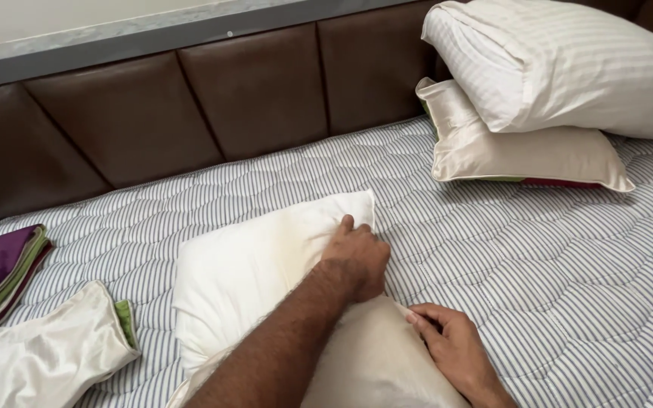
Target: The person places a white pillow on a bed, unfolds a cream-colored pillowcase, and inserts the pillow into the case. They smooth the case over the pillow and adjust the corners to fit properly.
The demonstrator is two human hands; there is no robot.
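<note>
A bare white pillow lies on the striped mattress of the bed, in the lower middle of the view. Its far corner points toward the brown padded headboard. The near end of the pillow sits inside the open end of a cream satin pillowcase, which comes up from the bottom edge of the picture.

The left hand reaches across from the lower left and rests on the right edge of the pillow, close to its far corner. The fingers are curled and press into the soft filling, so the hand grips the pillow. The right hand is at the lower right, just beside the left forearm. Its thumb and fingers are pressed together and pinch the edge of the pillowcase where the opening is.

At the upper right, two more pillows lie against the headboard: a white striped pillow is on top of a cream satin pillow that shows a thin green and red border below. At the left edge of the mattress there is a small stack of folded cloths in purple and green. Near it, at the lower left, lies another cream satin cover, crumpled, with a green edge.
</note>
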